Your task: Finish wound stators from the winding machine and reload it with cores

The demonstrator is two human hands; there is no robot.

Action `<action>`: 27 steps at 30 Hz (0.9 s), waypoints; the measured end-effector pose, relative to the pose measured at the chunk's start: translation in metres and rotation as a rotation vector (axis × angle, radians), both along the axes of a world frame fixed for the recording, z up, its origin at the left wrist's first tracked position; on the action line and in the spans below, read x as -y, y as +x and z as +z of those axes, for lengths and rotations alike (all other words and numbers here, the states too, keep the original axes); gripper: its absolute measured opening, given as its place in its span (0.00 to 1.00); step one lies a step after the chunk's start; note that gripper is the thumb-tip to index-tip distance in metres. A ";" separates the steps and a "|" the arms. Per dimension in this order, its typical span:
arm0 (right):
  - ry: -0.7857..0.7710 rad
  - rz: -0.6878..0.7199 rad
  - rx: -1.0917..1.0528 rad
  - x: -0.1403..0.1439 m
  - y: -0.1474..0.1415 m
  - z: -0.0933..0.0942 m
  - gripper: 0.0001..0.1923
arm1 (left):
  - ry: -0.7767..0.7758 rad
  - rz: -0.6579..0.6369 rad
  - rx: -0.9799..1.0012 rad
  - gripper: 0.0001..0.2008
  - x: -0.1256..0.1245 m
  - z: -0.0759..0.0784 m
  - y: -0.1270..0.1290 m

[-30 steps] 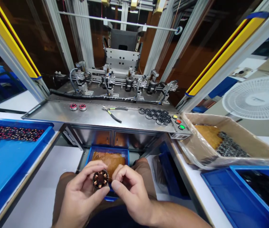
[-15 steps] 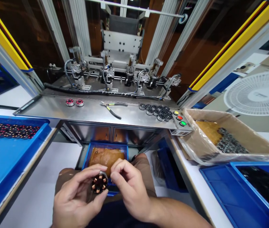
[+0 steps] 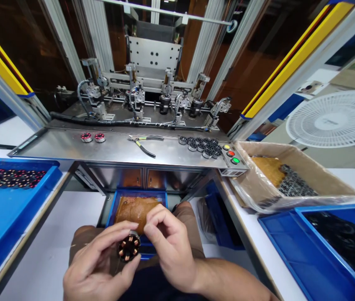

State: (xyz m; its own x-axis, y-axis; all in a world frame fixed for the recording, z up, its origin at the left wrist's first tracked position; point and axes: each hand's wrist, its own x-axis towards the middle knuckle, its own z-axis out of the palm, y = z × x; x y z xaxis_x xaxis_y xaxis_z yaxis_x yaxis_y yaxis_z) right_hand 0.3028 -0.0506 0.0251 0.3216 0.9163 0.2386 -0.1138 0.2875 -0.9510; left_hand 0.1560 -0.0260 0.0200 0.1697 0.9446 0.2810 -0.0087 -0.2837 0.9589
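Note:
A small round motor stator (image 3: 129,247), black with copper windings facing me, sits between the thumb and fingers of my left hand (image 3: 97,263). Just to its right, my right hand (image 3: 173,246) is closed, thumb and forefinger pinched together beside the stator's edge. Whatever is in that pinch, perhaps a thin wire, is too small to make out. Below and behind both hands lies a blue bin (image 3: 111,209) lined with brown paper (image 3: 136,211), between the person's knees.
On the metal ledge (image 3: 52,146) lie two red-topped stators (image 3: 99,137), cutting pliers (image 3: 144,146) and several black cores (image 3: 201,146), with a button box (image 3: 233,159) at right. Blue trays (image 3: 14,209) flank me. A lined carton (image 3: 328,184) and a fan (image 3: 331,119) stand right.
The view has shifted slightly, so the surroundings sit a little further left. My left hand still holds the stator and my right hand keeps its pinch beside it.

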 end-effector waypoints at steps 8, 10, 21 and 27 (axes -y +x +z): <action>-0.010 0.183 -0.174 0.004 -0.001 -0.009 0.14 | -0.204 -0.011 0.127 0.15 -0.009 0.002 -0.003; 0.000 0.181 -0.101 0.006 0.000 -0.007 0.11 | -0.228 -0.010 0.141 0.15 -0.010 0.003 -0.004; -0.007 0.123 -0.002 0.006 0.003 0.000 0.08 | -0.069 -0.045 0.055 0.15 -0.006 0.000 -0.006; 0.124 0.031 0.153 0.006 0.011 0.004 0.06 | 0.073 -0.110 -0.027 0.21 -0.010 -0.004 -0.007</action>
